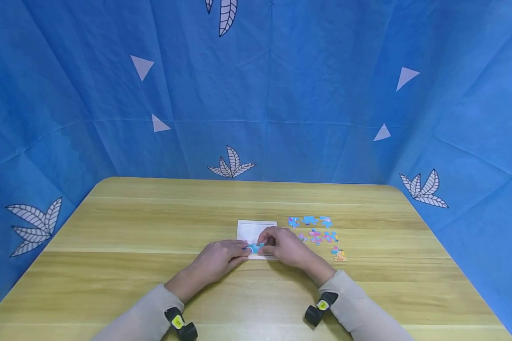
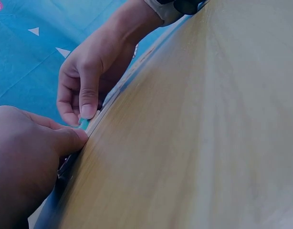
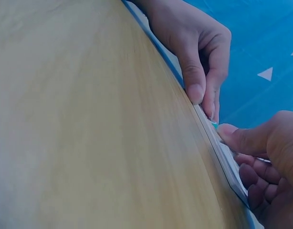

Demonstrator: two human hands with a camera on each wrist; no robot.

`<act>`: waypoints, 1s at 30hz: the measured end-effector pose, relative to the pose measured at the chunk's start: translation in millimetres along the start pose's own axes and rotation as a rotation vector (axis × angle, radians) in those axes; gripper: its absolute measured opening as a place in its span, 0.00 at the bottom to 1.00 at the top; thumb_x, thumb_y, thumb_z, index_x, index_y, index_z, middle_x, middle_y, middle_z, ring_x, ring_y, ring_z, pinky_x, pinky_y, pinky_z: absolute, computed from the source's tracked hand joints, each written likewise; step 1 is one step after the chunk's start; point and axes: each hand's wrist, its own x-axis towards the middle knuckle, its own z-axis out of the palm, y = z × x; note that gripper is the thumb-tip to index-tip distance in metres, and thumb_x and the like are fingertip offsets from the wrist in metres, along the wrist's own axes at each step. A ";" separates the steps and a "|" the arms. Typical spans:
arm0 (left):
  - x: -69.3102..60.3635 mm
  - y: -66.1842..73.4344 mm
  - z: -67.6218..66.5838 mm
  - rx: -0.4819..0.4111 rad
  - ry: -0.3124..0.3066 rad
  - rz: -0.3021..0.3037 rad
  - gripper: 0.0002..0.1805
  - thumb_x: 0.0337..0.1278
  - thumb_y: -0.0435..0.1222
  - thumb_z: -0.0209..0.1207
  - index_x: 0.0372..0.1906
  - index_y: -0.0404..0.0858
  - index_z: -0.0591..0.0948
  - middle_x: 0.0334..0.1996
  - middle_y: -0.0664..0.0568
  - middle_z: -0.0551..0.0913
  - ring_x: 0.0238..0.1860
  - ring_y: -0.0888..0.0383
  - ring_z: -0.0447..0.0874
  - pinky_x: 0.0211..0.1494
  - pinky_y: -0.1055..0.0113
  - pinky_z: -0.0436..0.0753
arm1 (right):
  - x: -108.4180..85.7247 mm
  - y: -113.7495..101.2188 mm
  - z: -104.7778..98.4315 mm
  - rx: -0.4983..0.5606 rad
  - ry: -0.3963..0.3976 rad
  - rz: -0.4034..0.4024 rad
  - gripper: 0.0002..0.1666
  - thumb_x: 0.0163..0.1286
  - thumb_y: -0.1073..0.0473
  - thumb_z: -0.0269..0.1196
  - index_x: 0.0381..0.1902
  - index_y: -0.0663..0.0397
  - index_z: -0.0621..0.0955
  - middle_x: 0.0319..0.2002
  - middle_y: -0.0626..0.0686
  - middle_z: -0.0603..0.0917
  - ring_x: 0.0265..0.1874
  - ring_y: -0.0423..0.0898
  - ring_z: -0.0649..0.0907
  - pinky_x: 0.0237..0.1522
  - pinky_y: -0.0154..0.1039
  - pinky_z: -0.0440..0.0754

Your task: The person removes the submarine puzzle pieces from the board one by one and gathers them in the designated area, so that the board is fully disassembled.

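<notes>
A white puzzle tray [image 1: 250,229] with a raised rim lies on the table in the head view. Light-blue jigsaw puzzle piece [image 1: 255,248] shows low in it, partly covered by fingers; whether it is one piece or joined ones, I cannot tell. My right hand [image 1: 285,245] pinches it between thumb and fingertips from the right. From the other side, my left hand [image 1: 217,258] holds it at the tray's lower left, thumb by the near rim. In the left wrist view a teal edge of the piece [image 2: 84,124] shows between both hands' fingertips.
Loose jigsaw pieces [image 1: 309,220] in blue, pink and orange lie in rows right of the tray, several in all. An orange piece [image 1: 339,255] is nearest me. The wooden table [image 1: 153,222] reaches back to a blue curtain [image 1: 315,94].
</notes>
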 end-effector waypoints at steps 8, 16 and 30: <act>-1.3 -1.1 -0.3 -0.004 0.004 0.000 0.13 0.63 0.41 0.63 0.49 0.43 0.87 0.52 0.51 0.85 0.53 0.55 0.83 0.57 0.59 0.81 | 0.0 -1.1 -2.2 0.038 0.001 0.000 0.03 0.65 0.60 0.68 0.33 0.48 0.82 0.26 0.40 0.78 0.27 0.38 0.76 0.29 0.33 0.77; -2.4 -2.5 0.9 0.004 0.009 -0.001 0.13 0.64 0.42 0.62 0.49 0.44 0.87 0.52 0.52 0.84 0.53 0.55 0.83 0.57 0.59 0.81 | -0.4 -0.1 -7.8 0.034 -0.002 -0.010 0.03 0.69 0.58 0.64 0.34 0.46 0.82 0.28 0.39 0.80 0.28 0.37 0.77 0.32 0.35 0.78; -1.6 -1.1 1.7 0.031 0.021 0.006 0.12 0.64 0.44 0.62 0.48 0.45 0.88 0.51 0.54 0.85 0.54 0.55 0.82 0.58 0.59 0.80 | -14.3 8.8 -32.3 0.054 0.040 0.022 0.04 0.70 0.56 0.64 0.35 0.48 0.81 0.30 0.41 0.81 0.30 0.41 0.78 0.34 0.36 0.79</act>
